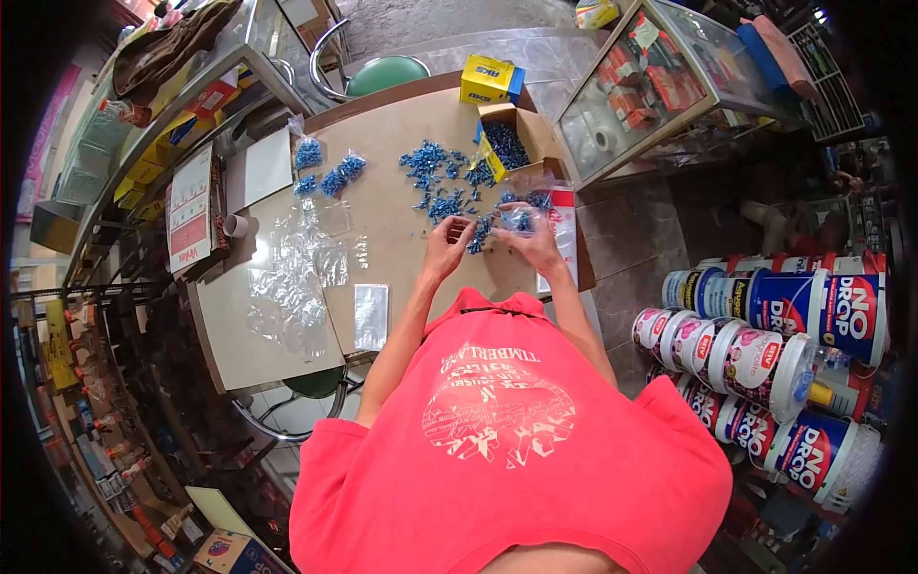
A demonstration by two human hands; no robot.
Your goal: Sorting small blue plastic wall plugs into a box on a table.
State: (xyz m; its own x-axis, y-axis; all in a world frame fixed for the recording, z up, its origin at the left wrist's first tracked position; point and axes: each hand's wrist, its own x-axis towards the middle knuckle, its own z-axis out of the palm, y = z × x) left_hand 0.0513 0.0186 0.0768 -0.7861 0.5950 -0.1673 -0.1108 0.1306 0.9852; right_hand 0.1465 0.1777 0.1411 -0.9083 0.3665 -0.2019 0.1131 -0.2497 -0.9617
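My right hand [536, 241] holds a small clear plastic bag [519, 219] with blue pieces in it. My left hand [449, 244] is just left of a small heap of blue screw-like fasteners [479, 237], its fingers curled towards the thumb. Whether a piece is between those fingertips is too small to tell. Beyond my left hand, loose blue fasteners [422, 159] lie spread in several clusters on the table [401, 265]. An opened cardboard box [541, 133] rests on its side past my right hand, full of the same fasteners.
Filled clear bags [343, 174] lie at the far left of the table. Nearer are loose plastic bags [290, 287] and a flat stack of clear bags [371, 316]. A yellow-and-blue box [490, 79] stands at the back. Paint pails [764, 362] are stacked at right; a glass cabinet [645, 86] is beyond.
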